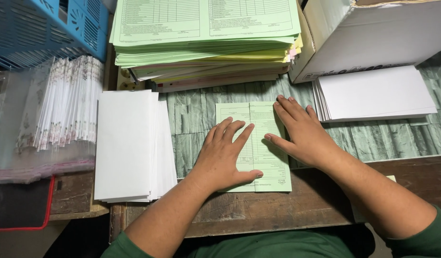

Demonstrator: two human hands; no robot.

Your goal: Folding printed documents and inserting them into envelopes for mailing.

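Here, the person is pressing both hands flat on a folded green form (258,143) that is lying in the middle of the wooden table (278,205), partly over a grey-green wood-patterned mat (192,119). The left hand (225,155) is lying open, fingers spread, palm down on the form's left half, thumb stretched toward its lower middle. The right hand (301,134) is lying open too, fingers together on the right half, thumb pointing at the centre crease. Neither hand is gripping anything; both are only pushing down. Just behind the form, a tall pile of green and yellow forms (206,38) is sitting. Left of the hands, a stack of white envelopes (127,143) is lying; to the right, another white stack (373,93) is resting beside a white box (373,33).
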